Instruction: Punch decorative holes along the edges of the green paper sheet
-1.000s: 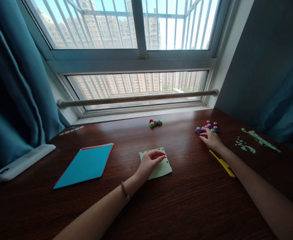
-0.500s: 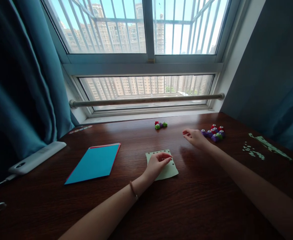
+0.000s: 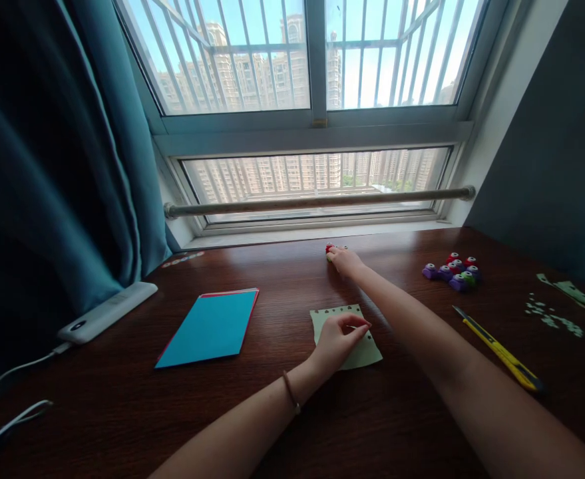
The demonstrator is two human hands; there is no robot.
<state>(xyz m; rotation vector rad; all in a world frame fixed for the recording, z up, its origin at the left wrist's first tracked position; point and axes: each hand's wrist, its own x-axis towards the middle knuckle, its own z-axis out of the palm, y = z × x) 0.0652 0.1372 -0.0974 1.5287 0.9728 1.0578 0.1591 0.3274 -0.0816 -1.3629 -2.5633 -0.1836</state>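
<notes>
My left hand [image 3: 339,339] rests over a pale green sheet of paper [image 3: 362,359] with small shaped holes along its edges. Its thumb and forefinger are pinched together at the tips; anything between them is too small to make out. Stretched out to the far side of the table, my right hand [image 3: 346,261] has its fingers closed over a few small craft punches. A red craft punch [image 3: 329,248] shows at the fingertips, while the hand hides most of the others. Several purple, red and green craft punches [image 3: 444,272] stand together at the right.
A yellow utility knife [image 3: 502,349] lies beside my right forearm, blade out. Green paper bits [image 3: 552,316] and a cut strip [image 3: 576,295] are farther right. On the left are blue paper sheets [image 3: 212,329] and a white cabled device [image 3: 110,313]. A window bar [image 3: 322,201] spans the back.
My right hand has moved left and away from me, from beside the right-hand punches to the far ones. My left hand keeps its pinch over the paper. The view has shifted, revealing the knife.
</notes>
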